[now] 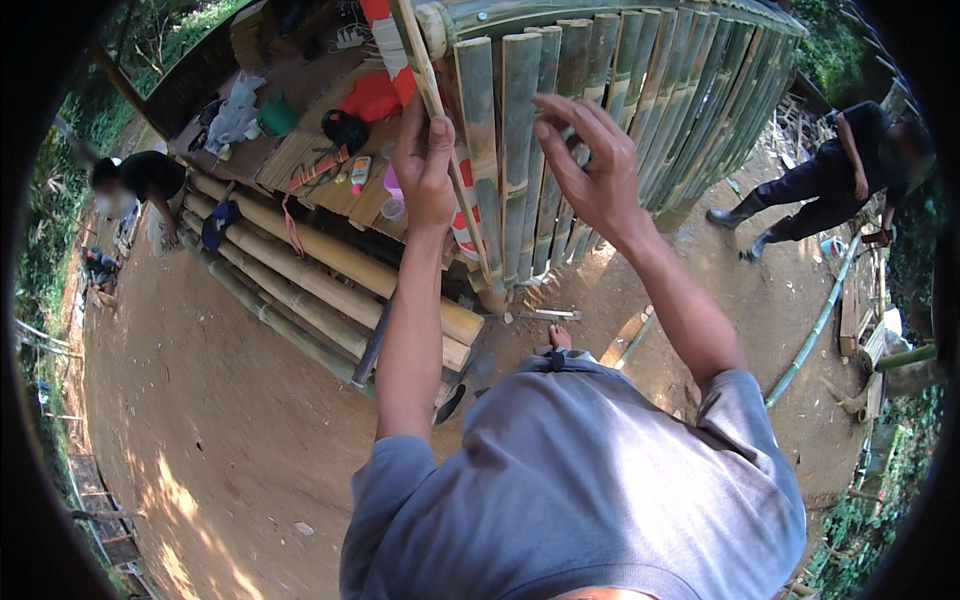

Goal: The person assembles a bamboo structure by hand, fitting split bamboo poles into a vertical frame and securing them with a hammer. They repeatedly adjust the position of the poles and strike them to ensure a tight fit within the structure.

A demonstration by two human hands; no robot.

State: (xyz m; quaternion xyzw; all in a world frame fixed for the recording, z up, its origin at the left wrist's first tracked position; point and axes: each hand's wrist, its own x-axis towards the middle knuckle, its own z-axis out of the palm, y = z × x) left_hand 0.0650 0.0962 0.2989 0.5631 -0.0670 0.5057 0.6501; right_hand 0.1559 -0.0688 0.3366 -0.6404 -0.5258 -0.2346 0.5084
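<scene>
My left hand (pixel 428 185) is wrapped round a long, narrow split-bamboo strip (pixel 463 190). The strip stands nearly upright at the end of a wall of bamboo slats (pixel 515 150), slightly tilted. Level with it, my right hand (pixel 597 165) is raised in front of the green slats, its fingers curved. A gap shows between thumb and forefinger, with nothing visible in it. Whether the fingertips touch a slat I cannot tell. A round bamboo rail (pixel 600 18) runs along the slats' top.
Stacked bamboo poles (pixel 300 270) lie at left below a platform (pixel 300 170) holding bags, a bottle (pixel 360 175) and red cloth (pixel 375 97). One person (pixel 150 180) bends at far left; another (pixel 830 165) in boots stands at right. A green pole (pixel 815 320) lies on the dirt ground.
</scene>
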